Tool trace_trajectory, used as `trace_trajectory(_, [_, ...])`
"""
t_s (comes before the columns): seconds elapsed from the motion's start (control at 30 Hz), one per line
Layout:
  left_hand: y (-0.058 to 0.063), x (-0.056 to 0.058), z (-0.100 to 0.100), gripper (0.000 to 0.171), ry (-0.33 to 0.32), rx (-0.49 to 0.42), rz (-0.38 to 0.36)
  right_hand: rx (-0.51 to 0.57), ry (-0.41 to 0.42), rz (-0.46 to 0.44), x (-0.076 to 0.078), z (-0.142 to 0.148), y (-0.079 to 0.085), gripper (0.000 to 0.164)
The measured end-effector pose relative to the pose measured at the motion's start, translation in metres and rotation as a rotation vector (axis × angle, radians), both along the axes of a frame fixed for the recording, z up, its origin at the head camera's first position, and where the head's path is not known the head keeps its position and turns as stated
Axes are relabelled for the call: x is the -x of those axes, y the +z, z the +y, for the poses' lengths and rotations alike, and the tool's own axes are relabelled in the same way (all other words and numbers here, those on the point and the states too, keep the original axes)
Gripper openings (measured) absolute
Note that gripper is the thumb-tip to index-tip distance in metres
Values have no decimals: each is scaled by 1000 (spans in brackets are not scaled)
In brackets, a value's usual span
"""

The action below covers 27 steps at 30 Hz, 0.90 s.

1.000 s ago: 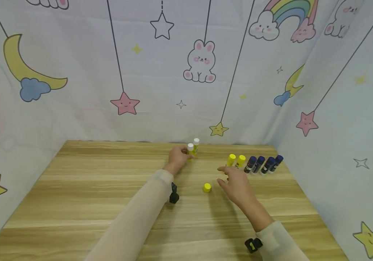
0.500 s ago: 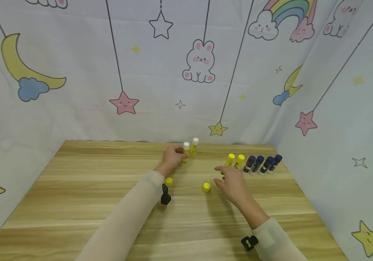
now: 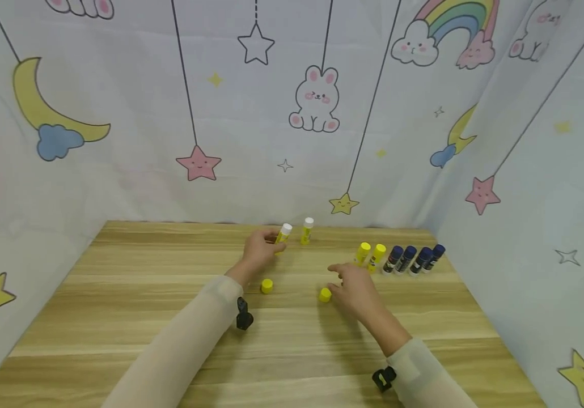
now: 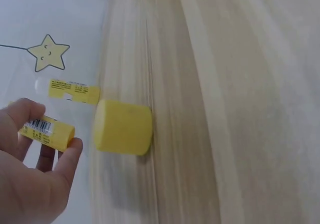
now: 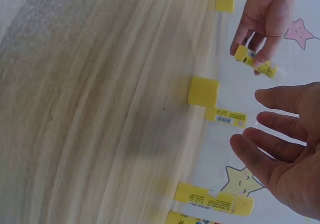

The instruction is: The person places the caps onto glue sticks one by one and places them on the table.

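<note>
My left hand (image 3: 260,249) grips a yellow glue stick (image 4: 50,133) with a white top, tilted, between thumb and fingers. Behind it, to the right, a second white-topped yellow glue stick (image 3: 307,231) stands upright on the table. One yellow cap (image 3: 267,286) sits on the wood in front of the left hand and shows large in the left wrist view. Another yellow cap (image 3: 325,294) lies just left of my right hand (image 3: 357,290). The right hand holds nothing; its fingers and thumb are spread apart in the right wrist view.
Two yellow-capped glue sticks (image 3: 377,258) stand beyond the right hand. Several dark blue-capped sticks (image 3: 405,259) continue that row to the right. A patterned cloth (image 3: 251,192) hangs along the back edge of the wooden table (image 3: 134,283).
My left hand has moved left with the glue stick, away from the other white-topped one, and the stick now leans. The left yellow cap has come into sight. The right hand has shifted slightly left.
</note>
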<state>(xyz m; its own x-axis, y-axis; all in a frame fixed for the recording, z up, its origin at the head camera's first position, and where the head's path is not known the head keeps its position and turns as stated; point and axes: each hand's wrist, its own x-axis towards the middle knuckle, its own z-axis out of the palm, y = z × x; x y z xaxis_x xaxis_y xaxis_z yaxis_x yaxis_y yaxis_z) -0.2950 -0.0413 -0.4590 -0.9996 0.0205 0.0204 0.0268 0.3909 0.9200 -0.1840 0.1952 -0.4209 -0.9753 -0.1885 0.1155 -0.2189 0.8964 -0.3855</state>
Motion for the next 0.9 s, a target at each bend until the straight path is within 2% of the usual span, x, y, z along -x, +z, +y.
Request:
trace_trajectory(0.17, [4,-7,-4,38,25,7,-2,9,10,-42,4,-2,-4,37])
trace_trajectory(0.37, [11,-18,-10,35,14,45,26,11,22,-121,6,-6,-9,32])
trace_trajectory(0.5, [12,-24,-16,35,8,75,64,8,45,-140,6,-9,-14,29])
trace_trajectory(0.77, [12,-37,-27,34,-44,131,172,-3,80,-147,9,-9,-21,30])
trace_trajectory(0.9, [13,-46,-32,34,-45,148,189,-5,101,-160,10,-10,-21,25])
